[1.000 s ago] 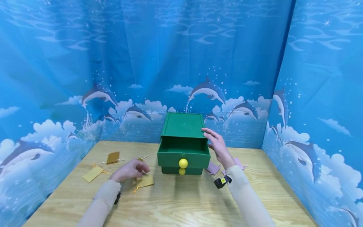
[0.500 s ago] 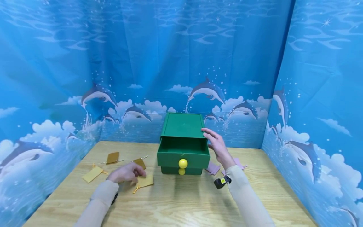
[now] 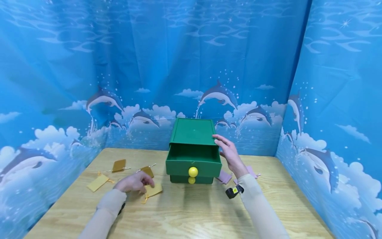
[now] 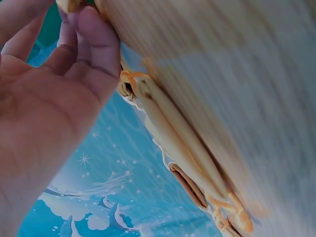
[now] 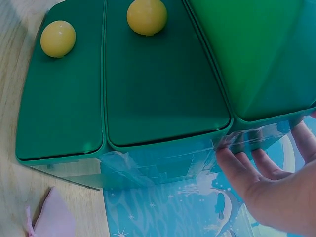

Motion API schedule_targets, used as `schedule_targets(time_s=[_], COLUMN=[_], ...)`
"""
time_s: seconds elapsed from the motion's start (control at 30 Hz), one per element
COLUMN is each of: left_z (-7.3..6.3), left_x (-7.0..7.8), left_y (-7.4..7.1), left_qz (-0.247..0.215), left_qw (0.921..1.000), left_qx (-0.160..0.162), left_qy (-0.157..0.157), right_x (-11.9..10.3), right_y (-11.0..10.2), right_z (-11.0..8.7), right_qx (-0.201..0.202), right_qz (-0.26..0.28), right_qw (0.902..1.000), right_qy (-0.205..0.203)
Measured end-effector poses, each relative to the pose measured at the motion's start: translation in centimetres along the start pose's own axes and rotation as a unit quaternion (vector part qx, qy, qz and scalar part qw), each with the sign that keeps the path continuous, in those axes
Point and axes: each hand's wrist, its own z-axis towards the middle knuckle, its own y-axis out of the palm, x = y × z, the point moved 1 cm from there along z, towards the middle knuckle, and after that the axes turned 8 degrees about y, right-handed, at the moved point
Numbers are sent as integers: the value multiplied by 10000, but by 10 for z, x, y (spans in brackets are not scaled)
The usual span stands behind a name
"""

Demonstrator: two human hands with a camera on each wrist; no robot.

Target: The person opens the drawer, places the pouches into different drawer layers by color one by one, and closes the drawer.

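A green drawer cabinet (image 3: 195,132) stands in the middle, its upper part open at the front above round yellow knobs (image 3: 193,171). Left of it, my left hand (image 3: 134,182) pinches a pale yellow drawstring pouch (image 3: 154,190) between thumb and fingertips. Just behind that hand lies a brown pouch (image 3: 147,171). My right hand (image 3: 228,151) rests against the cabinet's right upper edge; in the right wrist view its fingers (image 5: 237,170) lie fairly straight along the side wall. Only a bit of the pinched pouch shows in the left wrist view.
Another brown pouch (image 3: 119,165) and a yellow pouch (image 3: 97,183) lie farther left on the wooden table (image 3: 191,219). Lilac pouches (image 3: 224,177) lie right of the cabinet, partly behind my right forearm. A blue dolphin-print curtain (image 3: 149,66) encloses the back and sides.
My left hand has drawn back slightly to the left, uncovering the brown pouch, and taken hold of the yellow pouch, which has shifted a little. My right hand and the cabinet have stayed put.
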Motion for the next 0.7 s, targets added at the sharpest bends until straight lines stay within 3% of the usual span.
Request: schedule_targets(time_s=[0.27,0.47,0.57,0.7], left_z=[2,0,-1,0], left_x=[3,4,8,14], left_y=[0,-7,-12,-17], left_qz=[-1,-171,-96,101], left_qw=[9997,9982,9962,9926], left_qx=[68,504,731,1125], left_qy=[232,259,474,436], right_x=[0,0,0,0], right_y=[0,0,0,0], right_z=[0,0,0,-1], right_qx=[-8,-77,-103,-73], right_qz=[18,14,8,12], right_qw=[10000,10000,9999,10000], right_qy=[34,44,39,44])
